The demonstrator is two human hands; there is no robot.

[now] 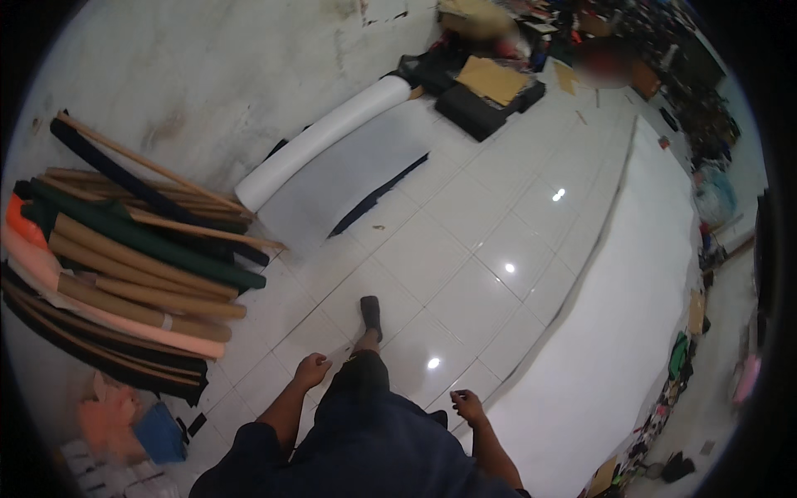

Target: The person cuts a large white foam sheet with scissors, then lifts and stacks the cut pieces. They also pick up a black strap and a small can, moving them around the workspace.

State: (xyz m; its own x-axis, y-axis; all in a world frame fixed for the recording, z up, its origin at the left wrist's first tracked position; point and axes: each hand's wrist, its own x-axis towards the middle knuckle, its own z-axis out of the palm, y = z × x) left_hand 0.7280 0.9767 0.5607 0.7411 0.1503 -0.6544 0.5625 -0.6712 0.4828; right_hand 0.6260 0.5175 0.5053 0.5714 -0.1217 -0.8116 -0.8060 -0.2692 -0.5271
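Observation:
My left hand (313,370) hangs beside my left leg above the tiled floor, fingers loosely curled and slightly apart, with nothing visible in them. On the other side, my right hand (469,406) hangs near the edge of a long white sheet (598,332) spread over the floor. Its fingers are bent and apart, and I see no object in them. Neither hand appears to touch the sheet. One dark shoe (371,315) is in front of me on the tiles.
Rolls of brown, green, black and peach material (149,290) lie stacked at the left wall. Beyond them are a thick white roll (324,141) and a grey sheet (349,174). Black boxes (473,112) stand farther off; mixed clutter (697,91) lines the right side.

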